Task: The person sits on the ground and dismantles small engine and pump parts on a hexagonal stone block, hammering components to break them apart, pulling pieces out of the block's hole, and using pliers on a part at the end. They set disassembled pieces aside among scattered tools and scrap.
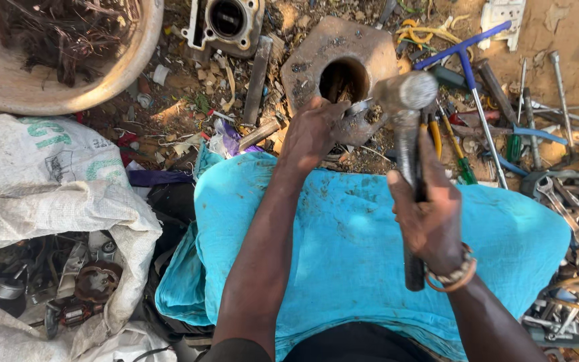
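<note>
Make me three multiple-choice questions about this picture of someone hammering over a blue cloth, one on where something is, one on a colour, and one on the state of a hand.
1. Where does the white sack of metal parts lie?
A. On the person's left side
B. Beyond the metal block
C. Among the wrenches on the right

2. What colour is the cloth under the arms?
A. Red
B. Blue
C. Black

3. What is the right hand doing?
A. Lying open on the cloth
B. Gripping the hammer by its handle
C. Holding a screwdriver

Answers:
1 A: the sack fills the left edge of the view.
2 B: the cloth is bright blue with dirt marks.
3 B: its fingers wrap the handle, head raised near the metal block, where the left hand steadies a small metal part.
</note>
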